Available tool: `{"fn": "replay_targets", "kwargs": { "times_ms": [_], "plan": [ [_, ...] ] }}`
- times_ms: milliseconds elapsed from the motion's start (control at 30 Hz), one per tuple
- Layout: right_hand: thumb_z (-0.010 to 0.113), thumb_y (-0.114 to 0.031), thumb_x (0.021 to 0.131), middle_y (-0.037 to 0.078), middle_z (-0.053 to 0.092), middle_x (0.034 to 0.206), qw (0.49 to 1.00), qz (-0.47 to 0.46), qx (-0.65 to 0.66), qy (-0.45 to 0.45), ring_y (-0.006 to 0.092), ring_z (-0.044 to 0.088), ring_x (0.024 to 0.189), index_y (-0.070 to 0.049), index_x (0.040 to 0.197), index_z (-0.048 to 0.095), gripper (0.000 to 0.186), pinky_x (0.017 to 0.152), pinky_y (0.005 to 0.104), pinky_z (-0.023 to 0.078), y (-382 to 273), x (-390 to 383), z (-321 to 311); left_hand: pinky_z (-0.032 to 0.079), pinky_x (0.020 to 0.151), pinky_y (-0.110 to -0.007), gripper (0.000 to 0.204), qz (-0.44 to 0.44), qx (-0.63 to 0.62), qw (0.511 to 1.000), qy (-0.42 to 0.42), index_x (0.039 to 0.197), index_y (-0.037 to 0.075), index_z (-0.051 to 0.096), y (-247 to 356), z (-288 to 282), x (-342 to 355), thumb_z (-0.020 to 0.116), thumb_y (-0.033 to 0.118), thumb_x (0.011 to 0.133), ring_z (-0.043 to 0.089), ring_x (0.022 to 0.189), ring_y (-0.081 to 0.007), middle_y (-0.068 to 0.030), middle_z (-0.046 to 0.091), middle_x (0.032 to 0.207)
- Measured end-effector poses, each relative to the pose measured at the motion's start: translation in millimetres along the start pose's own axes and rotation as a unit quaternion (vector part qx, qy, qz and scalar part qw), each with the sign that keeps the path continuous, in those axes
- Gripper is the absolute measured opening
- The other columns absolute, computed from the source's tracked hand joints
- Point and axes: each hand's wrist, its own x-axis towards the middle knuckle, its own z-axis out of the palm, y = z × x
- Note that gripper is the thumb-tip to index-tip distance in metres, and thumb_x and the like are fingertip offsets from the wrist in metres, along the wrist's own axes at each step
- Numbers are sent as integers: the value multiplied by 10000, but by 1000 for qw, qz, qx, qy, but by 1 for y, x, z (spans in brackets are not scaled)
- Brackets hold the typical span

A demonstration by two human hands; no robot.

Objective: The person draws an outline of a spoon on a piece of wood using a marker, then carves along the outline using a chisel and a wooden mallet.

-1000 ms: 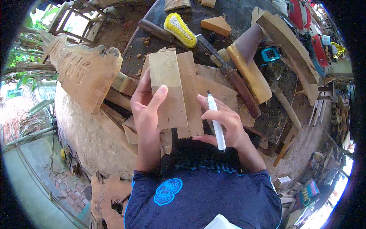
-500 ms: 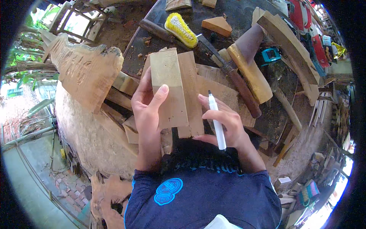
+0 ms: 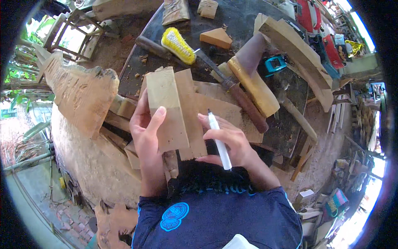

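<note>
My left hand [image 3: 148, 137] is closed round a pale wooden block [image 3: 168, 120], its thumb pressed on the upper face. Behind the block and to its right, a second flat wooden board [image 3: 191, 137] stands slightly offset, also held up in front of my chest. In my right hand [image 3: 233, 140] a white marker pen [image 3: 219, 143] is tucked, its dark tip uncapped and pointing away from me. The fingertips and thumb of that hand reach the board's right edge. My left fingers are partly hidden behind the wood.
On the dark table [image 3: 151, 31] lie a yellow brush [image 3: 178, 45], a triangular wood block [image 3: 216, 38], a long tool with a brown handle [image 3: 248, 110], a yellowish wooden piece [image 3: 259, 95] and a teal object [image 3: 275, 65]. A curved timber [image 3: 298, 52] is at right, a rough slab [image 3: 81, 97] at left.
The whole view has shifted, so hands, wood and table appear further left and slightly lower. Both hands keep the same grip on the wood and the marker pen.
</note>
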Motion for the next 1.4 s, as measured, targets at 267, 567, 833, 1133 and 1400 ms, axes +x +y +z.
{"fn": "replay_targets", "kwargs": {
  "times_ms": [267,567,833,1133,1400],
  "plan": [
    [885,-191,686,257,524,1384,1000,13,14,-5,386,506,1304,-68,1078,576,514,1086,477,402,-11,5,-8,461,997,-309,553,-3,2,1000,-1,1406,-53,464,7,5,-3,619,-38,875,600,1153,-176,-132,604,1304],
    [617,-214,977,151,685,1185,977,69,137,148,189,653,1065,-39,1344,523,418,925,320,493,-9,31,-8,454,1013,-319,566,2,-8,1000,-18,1411,-58,453,1,-1,0,612,-44,868,596,1169,-186,-138,593,1323],
    [598,-278,998,39,684,825,954,71,180,230,59,589,711,6,1222,627,363,631,226,485,4,83,6,441,1031,-326,576,6,-14,1000,-26,1414,-73,437,2,-1,0,619,-38,868,585,1189,-191,-148,584,1331],
    [556,-255,1019,54,652,839,936,161,208,232,87,626,719,7,1203,634,329,604,218,526,9,97,16,442,1025,-320,571,-5,-36,999,-16,1410,-80,437,3,1,-1,613,-46,868,583,1185,-189,-142,583,1329],
    [650,-158,940,58,701,799,952,112,92,269,61,603,627,14,1011,670,187,535,226,473,11,105,21,449,1026,-327,580,-6,-34,999,-2,1413,-76,434,2,1,-1,615,-37,863,590,1180,-198,-150,579,1334]
  ]
}}
